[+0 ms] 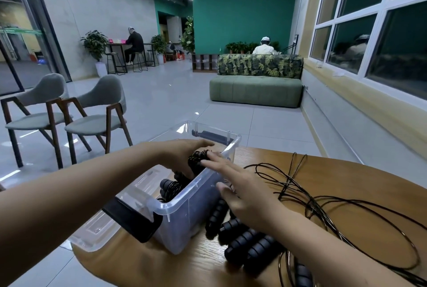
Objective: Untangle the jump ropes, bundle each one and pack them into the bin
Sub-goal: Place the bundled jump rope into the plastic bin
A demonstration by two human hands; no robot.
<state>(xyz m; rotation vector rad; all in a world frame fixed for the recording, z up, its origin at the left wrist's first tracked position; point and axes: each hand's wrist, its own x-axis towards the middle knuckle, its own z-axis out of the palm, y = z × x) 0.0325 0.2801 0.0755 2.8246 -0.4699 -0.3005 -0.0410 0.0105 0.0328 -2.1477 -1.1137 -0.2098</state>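
The left hand (184, 156) curls round a bundled rope (198, 159) held over the clear bin (184, 224). The right hand (240, 185) is flat-fingered, with one fingertip (209, 154) touching the bundle and the thumb near the bin's wall. Another bundle (169, 188) already lies inside. No tie shows on the held coil, so it may spring loose once let go. The bin stands at the 9 o'clock edge of the worktop (161, 263), and its lid (92, 229) overhangs the floor, so a leftward shove could send both off. Loose ropes (323, 194) sprawl at 3 o'clock of the bin. Handles (249, 240) crowd 5 o'clock beneath the right forearm, which could snag and drag them. The open room appears to be straight up over the bin
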